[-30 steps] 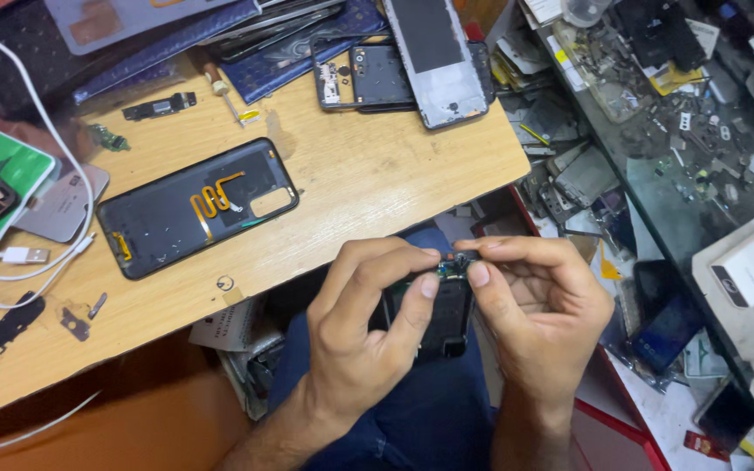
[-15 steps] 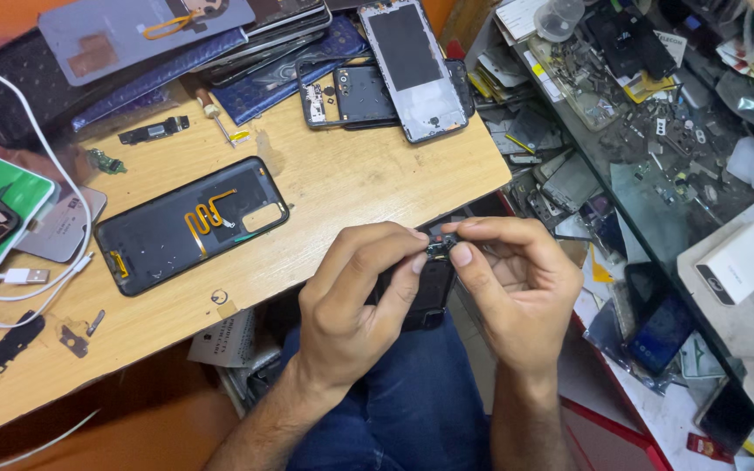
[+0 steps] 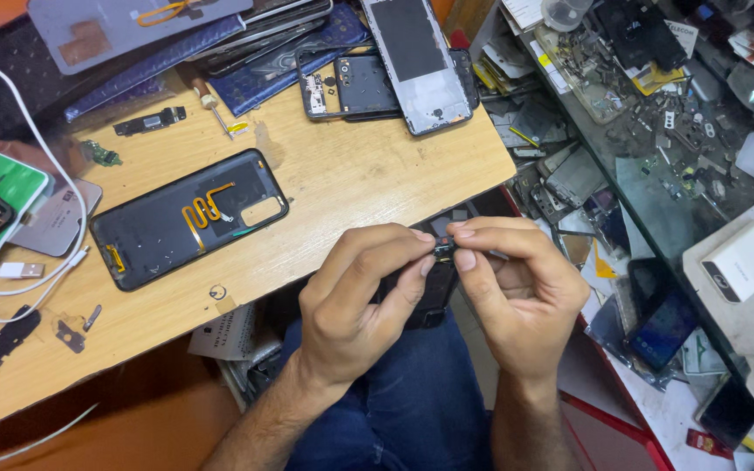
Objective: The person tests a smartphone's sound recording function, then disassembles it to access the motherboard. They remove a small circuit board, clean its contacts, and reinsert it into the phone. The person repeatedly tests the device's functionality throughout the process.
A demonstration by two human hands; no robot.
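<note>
My left hand (image 3: 355, 301) and my right hand (image 3: 521, 296) meet over my lap, just off the wooden table's (image 3: 368, 187) front edge. Both pinch a small dark phone part (image 3: 443, 249) between thumbs and forefingers. Below the fingers a dark phone body (image 3: 429, 292) rests against my left palm, mostly hidden. A black phone back cover (image 3: 187, 216) with an orange flex strip lies inside up on the table, to the left of my hands.
Opened phone frames (image 3: 416, 61) and covers are stacked at the table's back. A white cable (image 3: 23, 270) and small brackets lie at the left. A glass counter (image 3: 665, 187) to the right holds loose parts and a white box (image 3: 748, 259).
My hands have stayed together on the small part with slight finger shifts. The view has tilted a little, so the table appears shifted down and left.
</note>
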